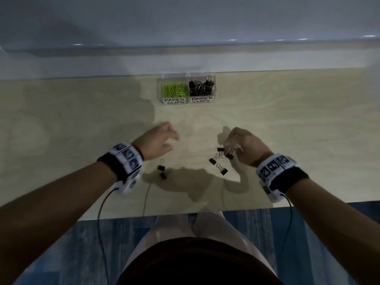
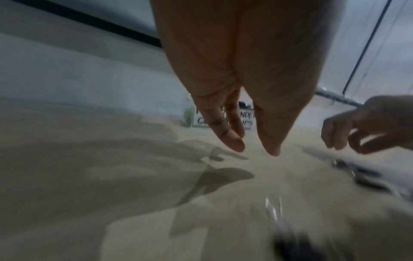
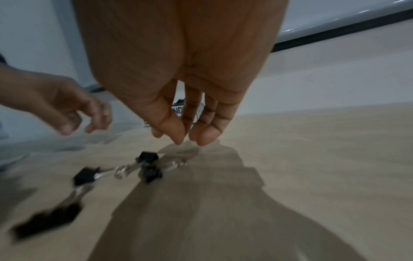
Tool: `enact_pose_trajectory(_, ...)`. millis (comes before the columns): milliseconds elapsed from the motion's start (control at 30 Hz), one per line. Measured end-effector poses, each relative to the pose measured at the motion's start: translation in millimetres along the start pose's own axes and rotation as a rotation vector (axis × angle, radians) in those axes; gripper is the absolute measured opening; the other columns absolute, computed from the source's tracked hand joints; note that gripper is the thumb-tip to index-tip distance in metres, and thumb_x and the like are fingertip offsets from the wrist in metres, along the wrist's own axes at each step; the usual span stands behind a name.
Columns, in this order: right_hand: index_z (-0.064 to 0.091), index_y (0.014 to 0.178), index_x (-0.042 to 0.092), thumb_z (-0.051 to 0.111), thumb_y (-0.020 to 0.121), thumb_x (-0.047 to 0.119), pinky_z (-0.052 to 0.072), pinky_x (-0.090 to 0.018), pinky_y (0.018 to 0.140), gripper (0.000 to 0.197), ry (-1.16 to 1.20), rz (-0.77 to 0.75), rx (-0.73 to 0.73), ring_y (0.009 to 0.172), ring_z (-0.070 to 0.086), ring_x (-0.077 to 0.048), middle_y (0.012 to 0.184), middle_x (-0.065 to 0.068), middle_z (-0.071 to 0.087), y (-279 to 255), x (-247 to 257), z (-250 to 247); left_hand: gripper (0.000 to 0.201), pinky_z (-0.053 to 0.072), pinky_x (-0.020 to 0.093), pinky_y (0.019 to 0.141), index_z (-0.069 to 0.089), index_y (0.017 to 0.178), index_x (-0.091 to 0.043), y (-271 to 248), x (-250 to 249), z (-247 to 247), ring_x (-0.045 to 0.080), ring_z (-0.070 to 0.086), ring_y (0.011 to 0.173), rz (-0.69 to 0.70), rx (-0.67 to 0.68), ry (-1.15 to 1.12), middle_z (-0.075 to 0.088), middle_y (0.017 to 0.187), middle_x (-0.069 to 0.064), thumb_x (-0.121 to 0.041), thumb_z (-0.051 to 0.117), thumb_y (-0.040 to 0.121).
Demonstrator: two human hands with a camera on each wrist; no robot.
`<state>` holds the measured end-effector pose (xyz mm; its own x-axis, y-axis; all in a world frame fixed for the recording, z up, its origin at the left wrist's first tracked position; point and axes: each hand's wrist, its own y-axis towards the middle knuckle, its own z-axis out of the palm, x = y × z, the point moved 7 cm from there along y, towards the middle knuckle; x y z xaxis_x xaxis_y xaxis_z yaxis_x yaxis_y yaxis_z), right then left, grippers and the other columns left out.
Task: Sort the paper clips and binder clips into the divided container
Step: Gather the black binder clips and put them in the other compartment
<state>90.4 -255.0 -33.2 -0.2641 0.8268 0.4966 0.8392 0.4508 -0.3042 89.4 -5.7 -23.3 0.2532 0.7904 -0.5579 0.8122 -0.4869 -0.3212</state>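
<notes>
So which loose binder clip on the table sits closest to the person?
The lower binder clip of the pair near the left wrist; its partner and the four by the right hand all lie farther up the table.

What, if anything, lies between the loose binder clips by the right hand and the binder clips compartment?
Nothing visible. Bare table separates the loose binder clips near the right hand from the open-topped binder clips compartment.

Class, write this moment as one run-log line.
left hand: empty | right hand: empty, above binder clips | container: both sections stocked
</notes>
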Motion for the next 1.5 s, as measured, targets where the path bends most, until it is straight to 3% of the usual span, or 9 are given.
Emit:
enact_pose_trajectory(100,0.068,0.098,0.019,0.059,0.074,-0.003,0.05,-0.032,0.079,0.034,-0.018,-0.001,0.036,0.097,0.051,-0.021,0.107,0.001,0.052,-19.5,-4.6,16.5,0.025,0.043,0.029,0.086,0.065,0.107,-0.017,-39.4,17.8,33.4,0.014,0.049,0.092,-0.015,0.136,-0.015,0.049,0.103,0.0,-0.011,0.064,0.083)
enact_pose_trajectory(233,0.069,0.096,0.013,0.068,0.073,0.0,0.051,-0.033,0.071,0.026,-0.014,-0.054,0.006,0.086,0.057,-0.028,0.103,-0.007,0.056,-26.0,-0.4,25.9,0.02,0.043,0.026,0.086,0.068,0.103,-0.016,-50.5,17.5,42.1,0.011,0.049,0.089,-0.048,0.062,-0.039,0.046,0.098,-0.007,-0.014,0.065,0.084)
enact_pose_trajectory(367,0.065,0.097,0.006,0.062,0.077,-0.002,0.042,-0.029,0.062,0.023,-0.081,-0.013,0.052,0.075,0.059,-0.031,0.1,-0.01,0.053,-25.0,-3.4,29.9,0.009,0.049,0.03,0.081,0.068,0.09,-0.013,-52.0,13.1,41.1,0.007,0.05,0.074,-0.11,-0.013,-0.053,0.046,0.094,-0.007,-0.011,0.065,0.081)
enact_pose_trajectory(500,0.06,0.098,0.005,0.061,0.082,0.005,0.041,-0.03,0.06,0.016,-0.183,0.013,-0.027,0.086,0.055,-0.029,0.1,-0.011,0.054,-20.7,-3.4,17.3,0.011,0.045,0.023,0.075,0.065,0.088,-0.014,-58.5,7.0,37.3,-0.002,0.047,0.066,-0.17,-0.061,-0.097,0.048,0.094,-0.006,-0.009,0.062,0.079)
enact_pose_trajectory(667,0.063,0.091,0.004,0.072,0.073,0.007,0.048,-0.037,0.064,0.02,-0.232,-0.172,-0.042,0.084,0.054,-0.032,0.099,-0.012,0.06,-4.4,29.4,10.5,0.018,0.044,0.019,0.076,0.066,0.096,-0.013,-69.9,-4.5,47.3,0.011,0.053,0.079,-0.158,-0.073,-0.159,0.052,0.098,-0.003,-0.007,0.062,0.079)
enact_pose_trajectory(867,0.065,0.098,0.005,0.077,0.064,0.002,0.054,-0.038,0.054,0.036,-0.286,-0.303,0.073,0.077,0.06,-0.033,0.1,-0.012,0.065,-0.8,33.6,25.2,0.015,0.05,0.035,0.077,0.068,0.094,-0.004,-78.3,-0.5,68.2,0.031,0.056,0.086,-0.128,-0.07,-0.003,0.055,0.094,0.014,-0.011,0.065,0.08)
enact_pose_trajectory(1100,0.066,0.097,0.006,0.075,0.07,0.002,0.054,-0.039,0.061,0.028,-0.238,-0.285,0.078,0.073,0.062,-0.034,0.094,-0.015,0.061,-7.3,23.2,29.3,0.025,0.043,0.035,0.095,0.062,0.113,-0.008,-84.0,0.5,75.8,0.026,0.048,0.111,-0.242,-0.062,0.011,0.051,0.117,0.009,-0.018,0.053,0.092)
enact_pose_trajectory(1267,0.068,0.087,0.0,0.064,0.079,0.008,0.05,-0.038,0.053,0.012,-0.24,-0.247,0.053,0.062,0.059,-0.035,0.083,-0.019,0.059,-10.4,19.0,28.7,0.022,0.044,0.034,0.09,0.066,0.107,-0.007,-79.6,1.5,70.4,0.027,0.053,0.105,-0.25,-0.091,-0.015,0.056,0.11,0.012,-0.013,0.054,0.089)
enact_pose_trajectory(1500,0.068,0.074,0.004,0.068,0.077,0.014,0.051,-0.033,0.061,0.011,-0.091,-0.087,-0.035,0.062,0.058,-0.029,0.082,-0.011,0.059,5.8,7.3,12.5,0.013,0.048,0.03,0.08,0.07,0.087,-0.008,-51.6,-8.9,39.4,0.028,0.061,0.087,-0.292,-0.216,-0.144,0.062,0.093,0.011,-0.008,0.066,0.074)
